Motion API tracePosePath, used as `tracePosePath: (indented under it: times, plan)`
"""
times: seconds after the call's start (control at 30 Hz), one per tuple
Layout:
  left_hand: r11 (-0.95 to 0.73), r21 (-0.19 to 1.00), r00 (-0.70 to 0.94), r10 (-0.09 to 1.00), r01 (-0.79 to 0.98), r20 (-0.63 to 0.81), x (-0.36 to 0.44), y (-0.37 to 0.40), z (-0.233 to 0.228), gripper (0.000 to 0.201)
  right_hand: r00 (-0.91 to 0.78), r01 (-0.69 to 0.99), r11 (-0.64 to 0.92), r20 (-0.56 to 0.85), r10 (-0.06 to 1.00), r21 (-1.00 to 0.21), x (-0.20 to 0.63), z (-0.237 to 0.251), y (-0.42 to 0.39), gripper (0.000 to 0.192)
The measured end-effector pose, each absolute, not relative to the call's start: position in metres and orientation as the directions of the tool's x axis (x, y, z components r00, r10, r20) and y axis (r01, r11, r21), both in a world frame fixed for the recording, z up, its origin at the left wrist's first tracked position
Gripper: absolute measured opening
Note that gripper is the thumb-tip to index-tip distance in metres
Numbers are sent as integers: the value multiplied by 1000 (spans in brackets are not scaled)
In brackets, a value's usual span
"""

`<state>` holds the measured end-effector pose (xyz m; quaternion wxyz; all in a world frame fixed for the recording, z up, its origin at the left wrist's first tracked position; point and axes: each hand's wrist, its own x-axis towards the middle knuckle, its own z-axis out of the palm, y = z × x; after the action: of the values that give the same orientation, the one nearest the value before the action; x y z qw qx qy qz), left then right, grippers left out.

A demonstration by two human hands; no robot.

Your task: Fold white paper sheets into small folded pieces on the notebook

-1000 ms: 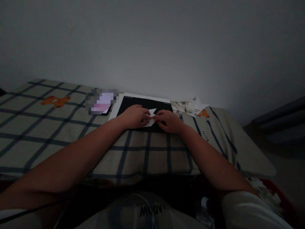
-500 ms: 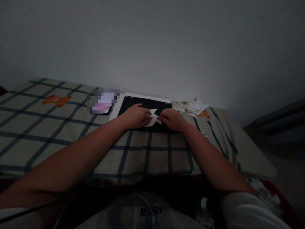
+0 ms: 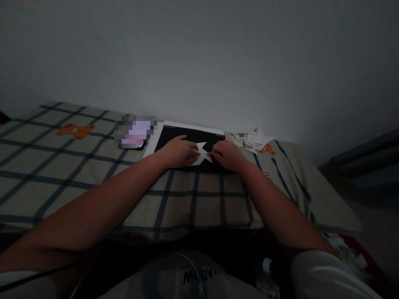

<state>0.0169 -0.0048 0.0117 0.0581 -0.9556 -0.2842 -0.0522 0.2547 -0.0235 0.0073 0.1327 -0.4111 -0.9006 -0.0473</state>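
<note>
On blk pad (image 3: 193, 133), R hand (image 3: 227, 155) shifted right vs earlier, L hand (image 3: 179, 152) on paper (image 3: 203, 153) (can't tell grips).

Two upside-down prints, both only partly legible.
Dark capitals (image 3: 199, 276) on the fabric (image 3: 156, 280) at the near centre seem to end in "ADOW"; at right, small dark lettering (image 3: 268, 176) on the checked cloth (image 3: 205, 205), cut off by the right forearm (image 3: 264, 203), cannot be read whole.
</note>
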Motion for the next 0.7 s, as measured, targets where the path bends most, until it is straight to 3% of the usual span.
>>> tracePosePath:
  times: [0.13, 0.5, 0.7]
  plan:
    - [-829, -113, 835, 532, 547, 143, 19, -6, 12, 32, -682, 703, 711, 271, 679, -12, 245, 5, -28, 32]
    - [-823, -138, 832, 532, 552, 156, 19, -8, 11, 34, -606, 771, 636, 283, 743, -18, 263, 2, -16, 28]
    - [-825, -197, 840, 480, 530, 252, 22, -6, 6, 33, -588, 750, 651, 334, 737, -118, 261, 4, -22, 29]
